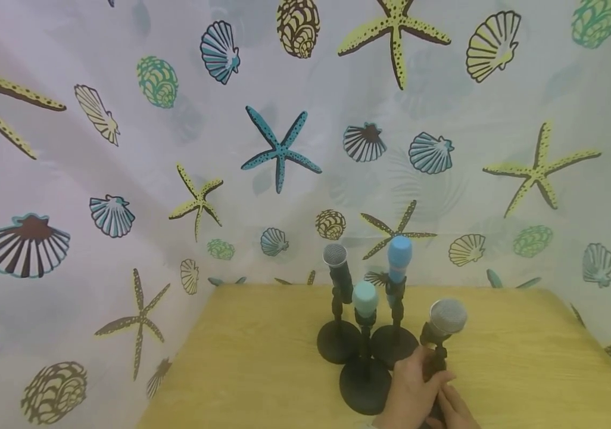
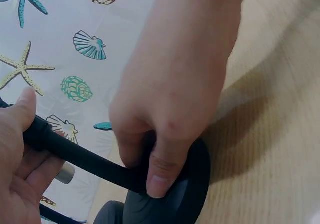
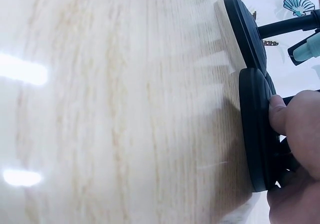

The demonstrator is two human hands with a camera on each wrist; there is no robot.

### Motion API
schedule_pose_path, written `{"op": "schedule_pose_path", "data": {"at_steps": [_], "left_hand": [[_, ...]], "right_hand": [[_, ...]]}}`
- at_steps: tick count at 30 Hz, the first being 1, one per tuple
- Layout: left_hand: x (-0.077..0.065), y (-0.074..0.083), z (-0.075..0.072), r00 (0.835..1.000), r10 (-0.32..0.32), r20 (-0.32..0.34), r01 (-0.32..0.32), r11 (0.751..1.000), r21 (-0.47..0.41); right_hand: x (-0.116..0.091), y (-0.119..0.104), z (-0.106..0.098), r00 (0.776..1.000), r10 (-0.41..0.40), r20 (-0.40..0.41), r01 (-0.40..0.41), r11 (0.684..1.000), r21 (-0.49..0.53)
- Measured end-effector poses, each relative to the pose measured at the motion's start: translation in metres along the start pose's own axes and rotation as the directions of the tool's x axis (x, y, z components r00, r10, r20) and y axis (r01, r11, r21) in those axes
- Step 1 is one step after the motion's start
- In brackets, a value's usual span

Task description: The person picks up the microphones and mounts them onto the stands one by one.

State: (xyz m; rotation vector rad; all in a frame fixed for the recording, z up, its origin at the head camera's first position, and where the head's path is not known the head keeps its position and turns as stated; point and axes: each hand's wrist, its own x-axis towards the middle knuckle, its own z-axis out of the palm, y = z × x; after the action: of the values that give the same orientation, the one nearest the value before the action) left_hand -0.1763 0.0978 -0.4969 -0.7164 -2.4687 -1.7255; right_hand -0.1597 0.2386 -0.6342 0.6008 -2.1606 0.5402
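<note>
A microphone with a silver mesh head (image 1: pixel 448 316) sits tilted on a black desk stand (image 2: pixel 90 164), at the right of a group of stands. My left hand (image 1: pixel 408 387) grips this stand's stem below the microphone, with the thumb along it in the left wrist view. Lower down, my right hand (image 2: pixel 172 99) holds the bottom of the stem, its thumb on the round base (image 3: pixel 256 129). That base stands on the table and is hidden behind my hands in the head view. It appears to touch a neighbouring base (image 3: pixel 242 29) in the right wrist view.
Left of my hands stand a mint-capped microphone (image 1: pixel 365 299), a blue-capped microphone (image 1: pixel 399 253) and another silver-headed microphone (image 1: pixel 335 256), each on a black round-based stand. Their bases crowd together on the wooden table (image 1: pixel 241 357). A shell-and-starfish curtain (image 1: pixel 305 202) encloses the table's back and sides.
</note>
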Motion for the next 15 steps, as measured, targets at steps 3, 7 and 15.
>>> {"op": "schedule_pose_path", "data": {"at_steps": [3, 7, 15], "left_hand": [[-0.001, -0.002, 0.0, 1.0, 0.005, 0.012, -0.005, 1.0, -0.014], [0.001, -0.002, -0.005, 0.996, 0.079, 0.047, -0.081, 0.996, 0.044], [0.009, -0.004, -0.014, 0.973, 0.177, 0.147, -0.205, 0.956, 0.208]], "right_hand": [[0.001, 0.001, 0.003, 0.998, -0.048, -0.027, 0.049, 0.999, 0.009], [0.004, 0.003, 0.004, 0.993, -0.101, -0.053, 0.101, 0.995, -0.003], [0.0, 0.004, 0.001, 0.997, -0.074, -0.01, 0.074, 0.997, 0.021]]}}
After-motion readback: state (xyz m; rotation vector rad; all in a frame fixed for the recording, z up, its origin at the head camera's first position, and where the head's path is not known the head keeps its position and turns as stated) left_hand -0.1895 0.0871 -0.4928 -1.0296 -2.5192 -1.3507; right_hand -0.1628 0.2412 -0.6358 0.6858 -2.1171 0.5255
